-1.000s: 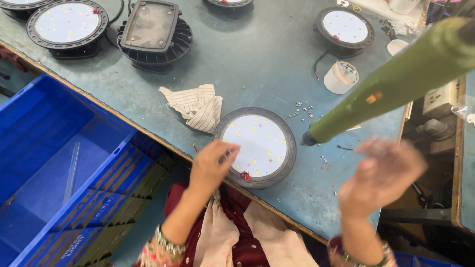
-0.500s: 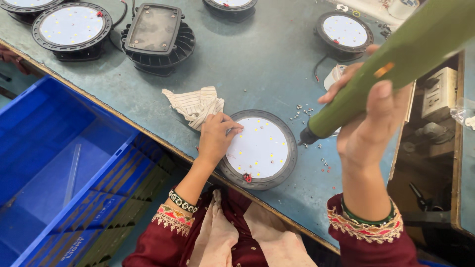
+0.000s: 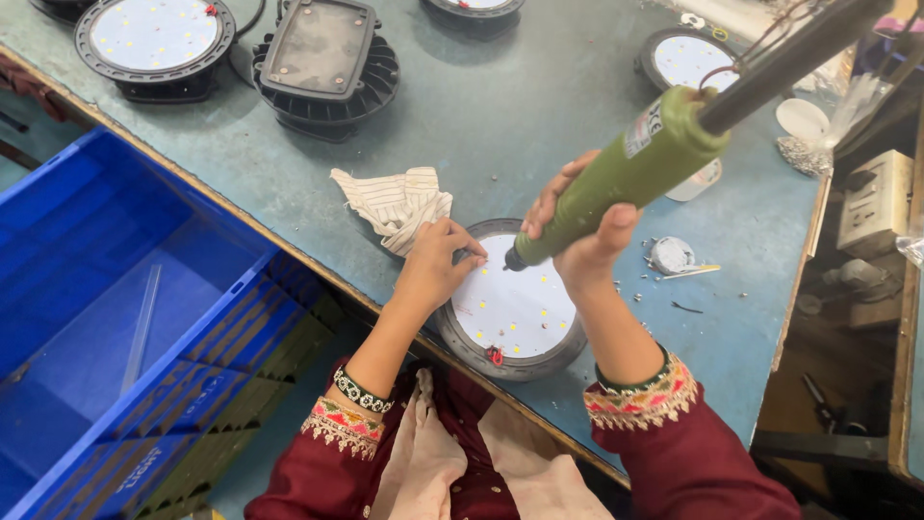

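Round lamp (image 3: pixel 510 308) sits at the near edge of the tabletop (image 3: pixel 539 106), dark ring housing, white face plate dotted with small yellow LEDs, a red bit at its near rim. My right hand (image 3: pixel 582 236) has its grip clenched around the green electric screwdriver (image 3: pixel 630 173), tool slanting down from upper right, tip touching the white plate near its far-left part. My left hand (image 3: pixel 435 262) rests on the lamp's left rim, fingertips (image 3: pixel 472 252) pinched just beside the tip; whether that grip grasps a screw I cannot tell. Striped cloth (image 3: pixel 395 204) lies crumpled just left of the lamp. Loose screws (image 3: pixel 647 281) scatter right of it. Blue crate (image 3: pixel 115 308) sits off the tabletop's left edge, lower down.
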